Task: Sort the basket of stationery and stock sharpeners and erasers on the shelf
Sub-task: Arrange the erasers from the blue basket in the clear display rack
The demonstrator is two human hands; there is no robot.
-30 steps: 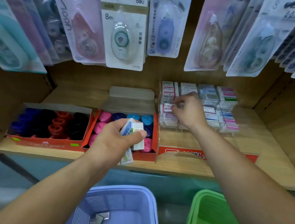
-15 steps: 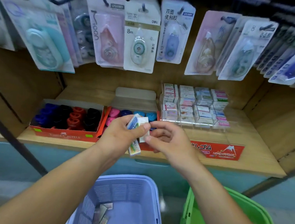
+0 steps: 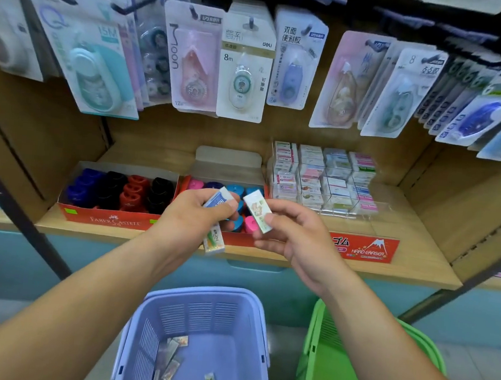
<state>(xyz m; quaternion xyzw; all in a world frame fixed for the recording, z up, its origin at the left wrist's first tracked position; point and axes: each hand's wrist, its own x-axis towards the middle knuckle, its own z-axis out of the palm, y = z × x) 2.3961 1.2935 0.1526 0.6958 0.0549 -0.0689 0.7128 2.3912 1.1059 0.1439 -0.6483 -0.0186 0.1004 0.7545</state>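
My left hand (image 3: 186, 217) grips a small bunch of wrapped erasers (image 3: 218, 200), one sticking out below the palm. Just to its right, my right hand (image 3: 294, 233) pinches a single white eraser with a green print (image 3: 258, 210) between thumb and fingers. Both hands hover in front of the wooden shelf (image 3: 388, 262). Behind them stand a clear tiered rack of stacked erasers (image 3: 323, 178) and two red boxes of sharpeners, one dark-coloured (image 3: 116, 190), one pink and blue (image 3: 228, 188). Below, the purple basket (image 3: 197, 336) holds several loose erasers.
A green basket (image 3: 349, 365) stands right of the purple one. Carded correction tapes (image 3: 242, 65) hang on pegs above the shelf. A red label strip (image 3: 362, 248) fronts the eraser rack. Dark metal struts cross at the lower left and right.
My right hand came back from the eraser rack to my left hand and has drawn one eraser out of the bunch. The view pulled back from the shelf.
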